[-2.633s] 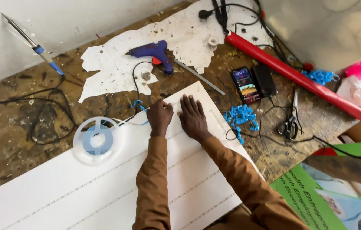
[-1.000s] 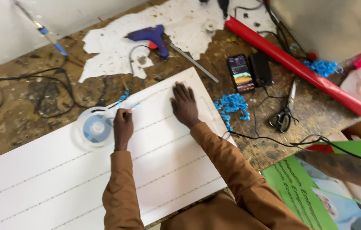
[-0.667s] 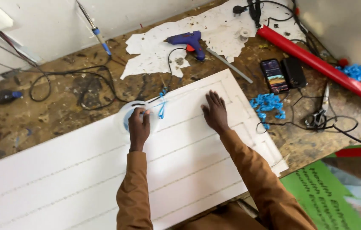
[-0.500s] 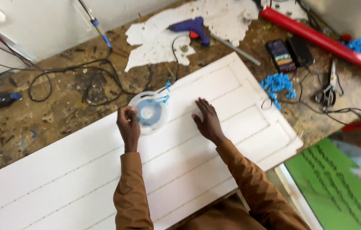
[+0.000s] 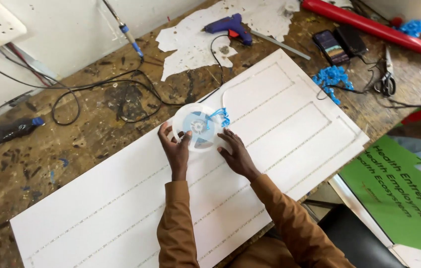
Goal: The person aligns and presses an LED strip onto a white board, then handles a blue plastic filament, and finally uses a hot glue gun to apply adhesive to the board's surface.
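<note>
Near white panel's [image 5: 290,124] far edge: left hand [image 5: 176,149] grips round clear reel [image 5: 196,127], right hand [image 5: 235,153] flat, holding nothing; best keep reel level.

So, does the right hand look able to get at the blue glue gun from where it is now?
Probably yes. The right hand rests by the reel on the white board; the blue glue gun lies beyond the board's far edge, with nothing standing between. It looks a long stretch, though.
</note>
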